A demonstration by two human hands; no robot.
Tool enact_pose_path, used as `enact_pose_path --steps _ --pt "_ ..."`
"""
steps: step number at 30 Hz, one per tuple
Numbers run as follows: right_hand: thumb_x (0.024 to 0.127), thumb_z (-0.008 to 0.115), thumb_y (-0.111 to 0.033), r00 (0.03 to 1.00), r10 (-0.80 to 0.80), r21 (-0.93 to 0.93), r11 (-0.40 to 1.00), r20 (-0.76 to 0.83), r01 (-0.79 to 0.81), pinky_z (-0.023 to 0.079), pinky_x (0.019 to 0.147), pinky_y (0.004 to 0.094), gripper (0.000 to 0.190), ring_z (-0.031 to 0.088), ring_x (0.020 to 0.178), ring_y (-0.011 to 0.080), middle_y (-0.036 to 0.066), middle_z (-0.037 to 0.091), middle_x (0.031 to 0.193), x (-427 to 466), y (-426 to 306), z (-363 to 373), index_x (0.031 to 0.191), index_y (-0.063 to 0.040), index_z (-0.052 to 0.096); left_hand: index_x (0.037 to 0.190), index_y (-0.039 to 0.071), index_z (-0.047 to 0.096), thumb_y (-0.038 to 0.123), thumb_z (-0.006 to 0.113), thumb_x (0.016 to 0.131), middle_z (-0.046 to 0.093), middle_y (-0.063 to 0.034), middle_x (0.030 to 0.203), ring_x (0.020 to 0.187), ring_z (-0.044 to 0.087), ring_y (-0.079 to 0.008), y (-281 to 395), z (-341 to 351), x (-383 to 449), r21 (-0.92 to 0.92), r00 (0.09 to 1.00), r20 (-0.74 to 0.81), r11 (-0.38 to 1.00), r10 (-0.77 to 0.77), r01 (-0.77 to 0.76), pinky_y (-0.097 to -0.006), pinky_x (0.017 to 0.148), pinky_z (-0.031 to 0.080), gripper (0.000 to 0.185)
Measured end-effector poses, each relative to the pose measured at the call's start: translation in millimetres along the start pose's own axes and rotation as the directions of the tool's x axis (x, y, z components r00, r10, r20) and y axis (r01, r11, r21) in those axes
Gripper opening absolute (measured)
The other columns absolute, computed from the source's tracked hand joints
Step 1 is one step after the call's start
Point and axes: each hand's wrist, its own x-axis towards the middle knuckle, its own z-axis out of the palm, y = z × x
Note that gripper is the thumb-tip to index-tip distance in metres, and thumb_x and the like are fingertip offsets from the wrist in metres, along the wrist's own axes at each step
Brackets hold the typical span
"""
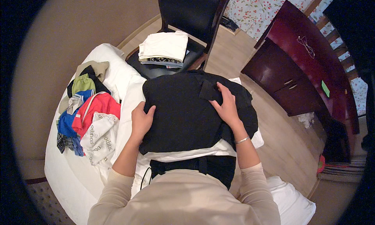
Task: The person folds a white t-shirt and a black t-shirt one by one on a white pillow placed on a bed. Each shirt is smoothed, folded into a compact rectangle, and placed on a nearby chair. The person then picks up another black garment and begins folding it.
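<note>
A black cloth garment [181,116] lies spread in front of me over white bedding. At its left edge rests my left hand [142,118], thumb and fingers apart on the cloth, with some fingertips hidden under or behind the edge. My right hand [227,106] is on the garment's upper right part, its thumb and fingers around a small raised black flap or fold [208,90]. Whether that cloth is pinched firmly is hard to see. A heap of mixed clothes lies to the left, with a red garment [107,106], a blue one [66,125] and a white one bearing printed writing [101,137].
Beyond the garment, a dark chair [187,8] holds a folded stack of clothes [164,46], white on top. A dark red cabinet [278,72] stands at the right, with a white cable [306,47] and a green object [325,89] on it. White bedding [290,198] is at lower right.
</note>
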Motion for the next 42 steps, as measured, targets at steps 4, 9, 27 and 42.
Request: enact_pose_path --steps 4,9,27,42 --pt "0.087 0.063 -0.001 0.985 -0.075 0.01 0.997 -0.157 0.077 0.048 0.102 0.0381 0.042 0.064 0.12 0.0347 0.018 0.067 0.125 -2.9 9.5 1.7 0.129 -0.003 0.062 0.098 -0.005 0.059 0.018 0.075 0.09 0.064 -0.0265 0.085 0.076 0.063 -0.0376 -11.8 -10.2 5.7 -0.008 0.995 -0.086 0.999 0.043 -0.043 -0.0427 0.071 0.049 0.029" --pt "0.093 0.051 0.001 0.973 0.229 0.467 0.861 -0.006 -0.2 0.052 0.081 0.0277 0.027 0.064 0.088 0.0138 0.005 0.07 0.099 -9.3 21.4 -6.0 0.116 0.001 0.066 0.098 -0.007 0.062 0.016 0.077 0.089 0.066 -0.0219 0.082 0.075 0.063 -0.0296 -81.5 -45.7 16.7 0.006 0.984 -0.16 0.997 0.071 -0.071 -0.0407 0.071 0.049 0.029" --pt "0.092 0.054 0.006 0.941 0.324 0.55 0.806 -0.1 -0.219 0.05 0.092 0.0283 0.026 0.066 0.098 0.0157 0.006 0.074 0.103 13.1 -18.4 -31.3 0.111 0.005 0.071 0.122 0.0 0.06 0.009 0.075 0.086 0.059 -0.0212 0.133 0.126 0.055 -0.0391 41.2 9.0 23.5 -0.123 0.763 0.122 0.772 0.635 -0.623 -0.0443 0.11 0.044 0.04" --pt "0.08 0.067 0.002 0.985 -0.168 0.551 0.826 0.036 0.121 0.052 0.083 0.0363 0.014 0.067 0.09 0.0246 0.013 0.077 0.094 -32.0 -26.0 -121.0 0.09 0.004 0.077 0.138 0.018 0.058 0.006 0.078 0.075 0.047 -0.0176 0.149 0.138 0.043 -0.0398 31.8 37.9 115.8 0.197 0.731 0.181 0.704 0.658 -0.682 -0.0506 0.113 0.039 0.067"
